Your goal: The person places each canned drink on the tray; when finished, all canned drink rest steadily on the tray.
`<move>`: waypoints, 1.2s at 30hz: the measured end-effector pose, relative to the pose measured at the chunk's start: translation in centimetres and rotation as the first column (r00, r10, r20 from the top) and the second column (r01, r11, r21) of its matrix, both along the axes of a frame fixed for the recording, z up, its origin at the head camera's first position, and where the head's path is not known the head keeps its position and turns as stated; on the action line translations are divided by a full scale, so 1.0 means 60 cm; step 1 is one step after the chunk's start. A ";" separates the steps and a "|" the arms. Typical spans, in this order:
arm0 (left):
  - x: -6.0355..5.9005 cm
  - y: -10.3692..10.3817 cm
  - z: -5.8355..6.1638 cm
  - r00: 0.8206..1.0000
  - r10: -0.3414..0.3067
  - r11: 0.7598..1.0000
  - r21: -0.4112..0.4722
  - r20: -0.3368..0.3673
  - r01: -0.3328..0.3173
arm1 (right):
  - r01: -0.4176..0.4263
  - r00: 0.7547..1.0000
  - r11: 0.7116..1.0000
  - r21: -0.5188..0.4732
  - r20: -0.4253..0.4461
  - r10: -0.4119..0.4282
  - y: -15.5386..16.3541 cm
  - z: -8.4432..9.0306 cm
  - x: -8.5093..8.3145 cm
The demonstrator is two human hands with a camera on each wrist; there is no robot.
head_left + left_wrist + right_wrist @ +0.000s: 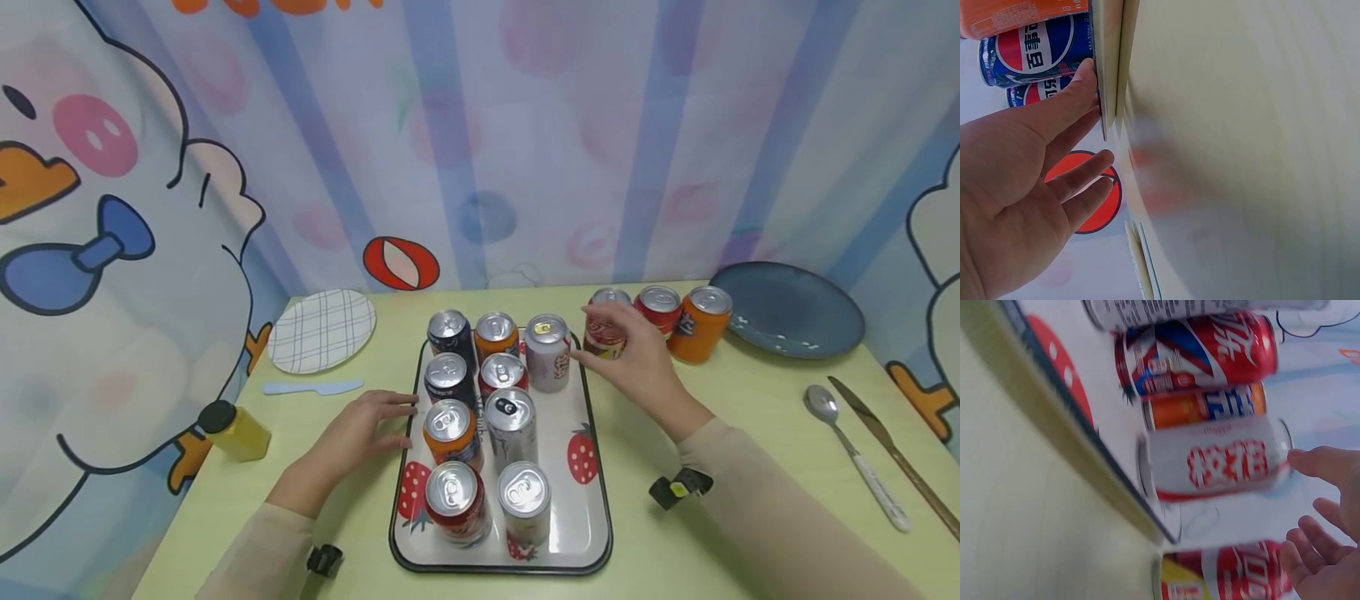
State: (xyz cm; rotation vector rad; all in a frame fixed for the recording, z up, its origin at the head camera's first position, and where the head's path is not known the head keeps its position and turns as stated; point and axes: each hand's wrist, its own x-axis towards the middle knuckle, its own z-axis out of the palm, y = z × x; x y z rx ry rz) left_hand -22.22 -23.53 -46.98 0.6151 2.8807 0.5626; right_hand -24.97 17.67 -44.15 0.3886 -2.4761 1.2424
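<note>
With nine cans set on the tray and three left on the bench, steadying the rim with the left hand flat, right hand open, reaching toward the nearest can.

Bright, even light; blurred wrist views

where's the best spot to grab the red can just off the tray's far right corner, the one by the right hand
Probably around the side wall of the red can, mid-height, coming from the near right where the right hand is. It stands upright on the table; the tray rim crowds its left and another red can sits behind-right, so the front and right sides look freest. A wrap grip suits its round body.
</note>
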 end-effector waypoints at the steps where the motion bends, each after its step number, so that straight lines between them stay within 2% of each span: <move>1: 0.000 0.000 0.001 1.000 -0.001 1.000 -0.002 -0.002 0.001 | 0.012 1.000 1.000 0.009 -0.026 -0.012 0.014 0.002 0.001; 5: -0.001 -0.001 0.003 1.000 -0.002 1.000 -0.007 -0.011 0.002 | 0.085 0.991 0.996 0.042 -0.104 -0.080 0.076 0.008 -0.001; 7: -0.001 -0.002 0.004 1.000 -0.004 1.000 -0.007 -0.014 0.004 | 0.137 0.985 0.988 0.064 -0.114 -0.129 0.108 0.012 -0.003; 11: -0.002 -0.004 0.005 1.000 -0.014 1.000 -0.008 -0.019 0.014 | 0.224 0.973 0.972 0.078 -0.082 -0.217 0.168 0.016 -0.006; 17: -0.002 -0.007 0.006 1.000 -0.021 1.000 0.001 -0.023 0.021 | 0.302 0.952 0.948 0.100 0.022 -0.305 0.230 0.001 -0.023; 21: -0.001 -0.006 0.004 0.999 -0.025 1.000 0.005 -0.026 0.025 | 0.314 0.939 0.942 0.117 0.112 -0.326 0.245 -0.008 -0.027; 25: 0.000 -0.005 0.001 0.999 -0.030 1.000 0.003 -0.020 0.030 | 0.305 0.932 0.944 0.128 0.163 -0.324 0.248 -0.015 -0.026; 31: 0.001 -0.003 -0.002 1.000 -0.018 1.000 0.012 -0.010 0.018 | 0.300 0.936 0.948 0.104 0.162 -0.314 0.246 -0.021 -0.022; 36: 0.000 0.000 -0.003 0.999 -0.019 1.000 0.019 -0.026 0.020 | 0.330 0.924 0.941 0.067 0.178 -0.337 0.245 -0.017 -0.017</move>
